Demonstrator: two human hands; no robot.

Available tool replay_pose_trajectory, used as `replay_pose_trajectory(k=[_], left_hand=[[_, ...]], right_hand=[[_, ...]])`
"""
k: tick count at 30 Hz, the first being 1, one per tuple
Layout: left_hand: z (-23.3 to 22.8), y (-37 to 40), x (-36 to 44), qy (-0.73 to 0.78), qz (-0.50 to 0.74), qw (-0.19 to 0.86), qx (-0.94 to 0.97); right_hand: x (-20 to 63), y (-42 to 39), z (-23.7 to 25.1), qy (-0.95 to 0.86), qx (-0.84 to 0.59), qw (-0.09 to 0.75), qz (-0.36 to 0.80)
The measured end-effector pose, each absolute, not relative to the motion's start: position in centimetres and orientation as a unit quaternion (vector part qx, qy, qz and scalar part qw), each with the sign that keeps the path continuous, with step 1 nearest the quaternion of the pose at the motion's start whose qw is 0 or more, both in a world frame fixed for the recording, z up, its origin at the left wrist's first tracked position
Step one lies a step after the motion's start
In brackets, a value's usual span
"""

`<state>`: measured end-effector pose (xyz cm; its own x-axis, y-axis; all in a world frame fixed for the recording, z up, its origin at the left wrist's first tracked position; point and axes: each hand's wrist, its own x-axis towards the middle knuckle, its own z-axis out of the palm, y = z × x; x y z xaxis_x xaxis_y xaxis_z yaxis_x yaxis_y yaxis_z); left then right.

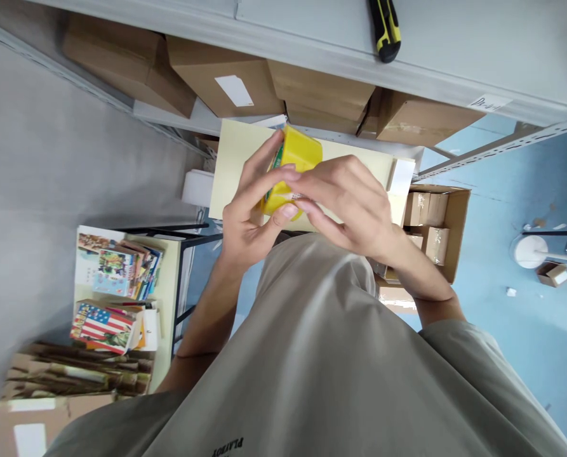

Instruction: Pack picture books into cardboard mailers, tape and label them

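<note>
A: What do the hands have?

B: A yellow tape roll, held between both, in front of the chest and over a pale card lying below it.

A: How is the left hand set?

B: Fingers curled round the roll's left side, thumb pressed under its lower edge. It grips firmly.

A: And the right hand?

B: Fingers bent, tips touching the roll's lower right edge, near the left thumb. It looks like a pinch on the tape's edge, but I cannot tell what exactly it nips.

A: What lies around?

B: A grey shelf above, with a yellow-black knife on it. Brown boxes sit under the shelf. To the right, an open carton on the blue floor. To the left, a small table with books, one bearing a flag cover.
</note>
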<state>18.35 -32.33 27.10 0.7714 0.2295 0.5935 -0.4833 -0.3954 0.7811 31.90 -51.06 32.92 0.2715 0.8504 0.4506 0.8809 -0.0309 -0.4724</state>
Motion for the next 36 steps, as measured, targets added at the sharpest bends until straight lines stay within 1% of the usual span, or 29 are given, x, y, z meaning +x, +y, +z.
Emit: replay_pose_trajectory(k=[4,6,8,10,12,14,16,19,23,28,33,36], left_hand=[[26.4,-32.6,18.1,-0.038,0.301,0.662,0.685],[26.1,-32.8,18.1,-0.033,0.28,0.71,0.645],[26.0,-33.1,18.2,-0.031,0.265,0.732,0.626],[26.0,-33.3,18.3,-0.028,0.275,0.718,0.639],[26.5,-33.5,18.3,-0.004,0.308,0.67,0.676],[27.4,-33.4,18.1,0.032,0.331,0.6,0.728],[28.6,-32.9,17.7,0.067,0.322,0.535,0.778],[30.4,-32.0,17.0,0.086,0.305,0.482,0.817],[31.6,-31.4,16.6,0.072,0.279,0.483,0.827],[32.0,-31.5,17.0,0.055,0.276,0.501,0.818],[33.6,-31.9,17.0,0.049,0.255,0.495,0.829],[34.3,-32.1,16.9,0.055,0.245,0.5,0.828]], right_hand=[[35.1,-51.3,32.6,-0.597,-0.696,0.398,0.026],[36.1,-50.7,31.3,-0.608,-0.678,0.411,0.048],[36.2,-49.9,29.7,-0.607,-0.666,0.429,0.059],[35.6,-49.3,28.5,-0.587,-0.676,0.444,0.051],[34.5,-49.1,28.2,-0.555,-0.703,0.445,0.016],[33.6,-49.3,28.6,-0.53,-0.735,0.422,-0.016],[33.2,-49.8,29.3,-0.525,-0.754,0.393,-0.034],[33.4,-50.5,29.9,-0.534,-0.762,0.359,-0.07],[34.0,-50.6,30.0,-0.537,-0.751,0.368,-0.114],[33.9,-50.4,30.5,-0.537,-0.768,0.325,-0.131],[33.6,-50.4,30.9,-0.504,-0.794,0.32,-0.111],[33.4,-50.4,31.1,-0.499,-0.796,0.306,-0.153]])
